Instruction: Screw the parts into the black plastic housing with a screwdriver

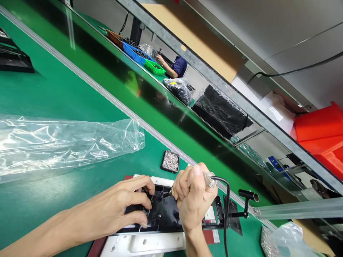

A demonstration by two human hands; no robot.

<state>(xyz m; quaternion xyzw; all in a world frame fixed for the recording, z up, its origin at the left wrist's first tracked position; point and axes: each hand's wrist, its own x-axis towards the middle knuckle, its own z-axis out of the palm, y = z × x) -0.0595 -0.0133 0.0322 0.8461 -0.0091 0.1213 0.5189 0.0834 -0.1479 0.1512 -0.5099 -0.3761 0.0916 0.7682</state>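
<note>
Fingers of the left hand bend onto a long black plastic part; I can't tell if they pinch it. The right hand squeezes a corded tool with a grey end, above the part. It looks like tool work, which calls for a straight, still push. Past them sits a small black square dish of tiny silver bits.

The right hand hides most of the corded tool; the left edge crops the clear bag.
</note>
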